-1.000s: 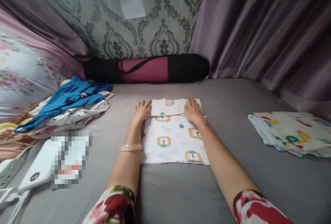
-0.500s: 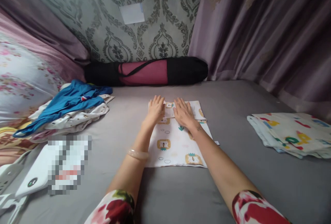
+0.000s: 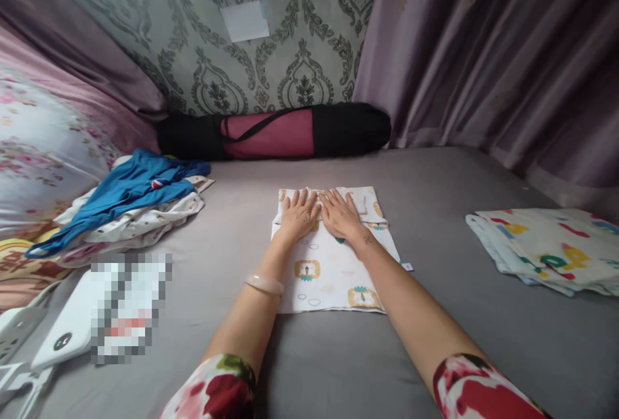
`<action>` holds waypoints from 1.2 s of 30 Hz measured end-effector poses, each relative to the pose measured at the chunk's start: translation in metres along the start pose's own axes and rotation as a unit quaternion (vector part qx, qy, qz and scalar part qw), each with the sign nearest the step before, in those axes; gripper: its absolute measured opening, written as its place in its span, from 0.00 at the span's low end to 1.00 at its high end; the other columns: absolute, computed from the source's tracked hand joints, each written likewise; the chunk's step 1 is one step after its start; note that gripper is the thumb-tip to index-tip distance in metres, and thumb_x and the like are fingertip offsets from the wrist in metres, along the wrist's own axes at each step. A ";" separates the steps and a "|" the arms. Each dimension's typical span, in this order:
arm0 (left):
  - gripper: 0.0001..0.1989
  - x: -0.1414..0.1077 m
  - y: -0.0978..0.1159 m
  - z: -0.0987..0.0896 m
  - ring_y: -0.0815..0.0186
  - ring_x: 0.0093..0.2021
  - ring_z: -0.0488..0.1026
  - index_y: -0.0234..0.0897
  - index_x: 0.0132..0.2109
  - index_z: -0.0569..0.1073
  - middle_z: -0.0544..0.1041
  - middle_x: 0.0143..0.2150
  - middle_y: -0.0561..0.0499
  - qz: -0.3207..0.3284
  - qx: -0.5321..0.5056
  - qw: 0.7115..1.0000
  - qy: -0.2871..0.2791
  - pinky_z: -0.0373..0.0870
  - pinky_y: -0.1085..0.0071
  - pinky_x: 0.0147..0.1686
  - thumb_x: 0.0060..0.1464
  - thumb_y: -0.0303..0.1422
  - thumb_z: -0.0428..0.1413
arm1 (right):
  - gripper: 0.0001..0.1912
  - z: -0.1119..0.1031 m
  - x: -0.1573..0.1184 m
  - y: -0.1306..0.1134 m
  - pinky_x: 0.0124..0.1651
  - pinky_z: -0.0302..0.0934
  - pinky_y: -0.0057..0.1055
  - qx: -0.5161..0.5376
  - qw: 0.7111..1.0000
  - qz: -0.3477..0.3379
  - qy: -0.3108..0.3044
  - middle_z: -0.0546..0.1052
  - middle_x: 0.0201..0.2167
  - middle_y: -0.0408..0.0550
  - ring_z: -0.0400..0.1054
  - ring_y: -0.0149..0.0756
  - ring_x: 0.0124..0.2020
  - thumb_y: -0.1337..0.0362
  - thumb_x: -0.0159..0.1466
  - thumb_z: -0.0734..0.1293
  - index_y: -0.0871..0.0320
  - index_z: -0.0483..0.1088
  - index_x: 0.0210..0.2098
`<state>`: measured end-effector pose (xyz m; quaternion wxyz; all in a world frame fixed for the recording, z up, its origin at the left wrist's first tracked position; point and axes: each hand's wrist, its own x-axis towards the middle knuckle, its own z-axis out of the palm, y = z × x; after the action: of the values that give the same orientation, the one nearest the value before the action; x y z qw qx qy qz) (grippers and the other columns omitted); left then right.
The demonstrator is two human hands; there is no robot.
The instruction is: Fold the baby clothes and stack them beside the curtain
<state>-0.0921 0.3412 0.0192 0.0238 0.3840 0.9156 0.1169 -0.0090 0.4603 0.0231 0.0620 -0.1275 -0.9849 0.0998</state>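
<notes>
A white cloth garment (image 3: 333,283) printed with lion faces lies flat on the grey bed sheet, its far end folded over toward me. My left hand (image 3: 298,214) rests palm down on the folded part, fingers stretched out. Right beside it, my right hand (image 3: 340,216) lies flat on the same fold with its fingers spread. The two hands almost touch at the thumbs. A small label tag sticks out at the garment's right edge.
On the left lie a blue garment (image 3: 130,184) on a clothes pile, a white phone-like device (image 3: 80,316) and a power strip (image 3: 19,335). Folded printed cloths (image 3: 546,245) sit at the right. A black and maroon rolled bag (image 3: 271,135) lies along the wall.
My left hand has slid right and my right hand slightly left, so they now lie close together on the fold. The garment stays in place.
</notes>
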 end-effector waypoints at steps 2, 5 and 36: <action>0.28 0.000 0.000 0.000 0.51 0.71 0.46 0.41 0.69 0.54 0.52 0.72 0.44 0.001 0.003 1.000 0.004 0.44 0.50 0.67 0.66 0.44 0.38 | 0.28 -0.001 0.000 0.000 0.70 0.31 0.49 0.002 1.000 -0.002 -0.002 0.53 0.70 0.50 0.43 0.43 0.70 0.63 0.70 0.49 0.60 0.53 0.68; 0.28 -0.001 -0.001 0.000 0.52 0.71 0.48 0.40 0.68 0.57 0.56 0.70 0.43 0.007 0.018 0.999 0.039 0.43 0.50 0.67 0.66 0.44 0.38 | 0.28 -0.002 0.000 0.001 0.70 0.32 0.48 0.009 1.000 0.001 0.013 0.54 0.69 0.52 0.44 0.43 0.70 0.62 0.71 0.49 0.61 0.54 0.68; 0.31 -0.002 -0.004 0.001 0.50 0.71 0.48 0.33 0.66 0.61 0.57 0.69 0.37 -0.052 0.041 0.988 0.143 0.40 0.49 0.67 0.66 0.47 0.36 | 0.30 0.000 0.003 0.025 0.68 0.30 0.54 -0.012 0.976 0.186 0.116 0.51 0.70 0.62 0.39 0.50 0.71 0.58 0.71 0.49 0.67 0.53 0.68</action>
<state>-0.0938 0.3372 0.0173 -0.1171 0.3158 0.9324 0.1313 -0.0057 0.4843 0.0182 0.1546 -0.3199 -0.9311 0.0824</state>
